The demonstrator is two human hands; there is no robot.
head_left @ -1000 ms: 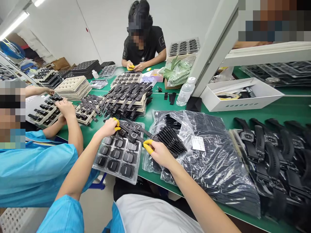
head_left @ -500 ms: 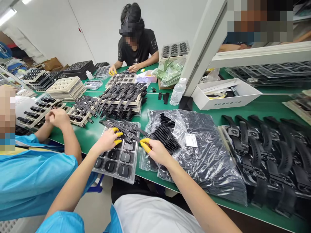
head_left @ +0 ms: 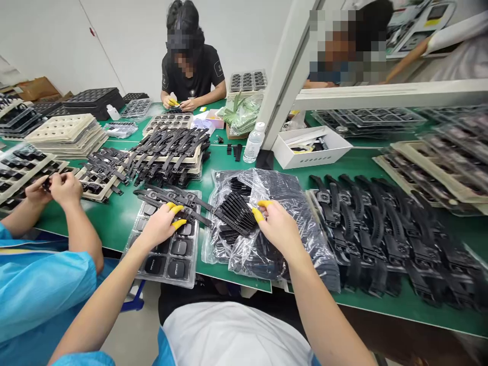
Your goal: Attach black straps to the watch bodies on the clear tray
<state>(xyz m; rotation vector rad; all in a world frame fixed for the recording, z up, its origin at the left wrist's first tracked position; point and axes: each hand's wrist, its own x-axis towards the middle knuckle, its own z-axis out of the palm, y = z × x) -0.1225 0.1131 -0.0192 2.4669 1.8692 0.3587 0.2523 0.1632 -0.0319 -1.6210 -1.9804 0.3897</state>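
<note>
My left hand (head_left: 162, 223), with yellow finger covers, grips a black smartwatch (head_left: 187, 211) above a clear plastic tray (head_left: 189, 277). Square dark watch cases (head_left: 178, 248) sit in the tray's pockets, and more strapped watches (head_left: 154, 194) lie across its far end. Over the clear plastic bag (head_left: 293, 193) is my right hand (head_left: 280, 226), also with yellow finger covers; its thumb and index finger are slightly apart beside a fanned stack of black watch straps (head_left: 237, 211). One strap (head_left: 232, 222) extends from the watches toward this stack. The right palm hides part of the bag.
Piled watches on trays (head_left: 168, 152) stand beyond my left hand. Rows of strapped watches (head_left: 366, 223) fill the right side. A bottle (head_left: 254, 143) and white box (head_left: 312, 147) stand behind the bag. A co-worker's hands (head_left: 63, 188) work at left; another person (head_left: 192, 71) sits opposite.
My right hand has left the strap end near the tray and moved right over the bag. My left hand stays at the watches. The view has swung to the right.
</note>
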